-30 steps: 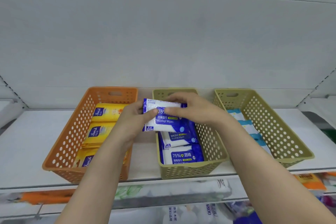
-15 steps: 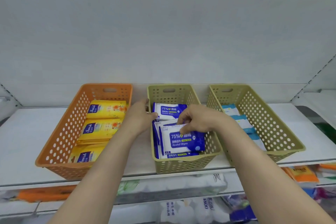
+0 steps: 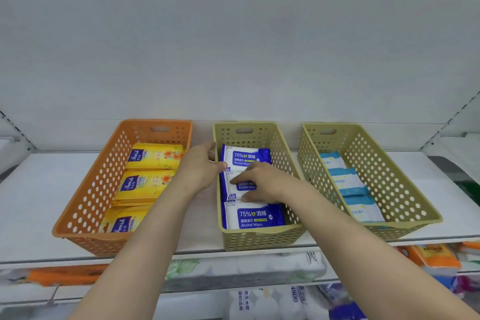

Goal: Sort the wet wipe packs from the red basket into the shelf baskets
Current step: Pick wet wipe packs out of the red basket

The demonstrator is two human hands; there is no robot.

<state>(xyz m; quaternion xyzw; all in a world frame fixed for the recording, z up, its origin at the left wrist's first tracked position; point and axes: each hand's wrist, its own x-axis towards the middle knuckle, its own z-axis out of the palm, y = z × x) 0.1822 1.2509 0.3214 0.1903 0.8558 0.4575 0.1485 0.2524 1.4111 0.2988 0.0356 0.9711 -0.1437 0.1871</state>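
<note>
Three baskets stand in a row on the white shelf. The middle olive basket (image 3: pixel 259 239) holds blue and white alcohol wipe packs lying flat, one at the back (image 3: pixel 244 157) and one at the front (image 3: pixel 253 217). Between them lies a third blue pack (image 3: pixel 245 186). My right hand (image 3: pixel 265 184) is inside the basket and pinches this pack, fingers on top and thumb at its near edge. My left hand (image 3: pixel 198 171) grips the basket's left rim, thumb hooked over it. The red basket is out of view.
At the left is an orange basket (image 3: pixel 85 189) with yellow packs (image 3: pixel 153 156). The right olive basket (image 3: pixel 389 176) holds light-blue packs (image 3: pixel 345 180). The white shelf board (image 3: pixel 31 189) runs to both sides. A lower shelf (image 3: pixel 246 267) carries packaged goods.
Both hands brought the blue pack down from above the middle basket. My right hand laid it flat between the other two packs, and my left hand let go and moved to the rim.
</note>
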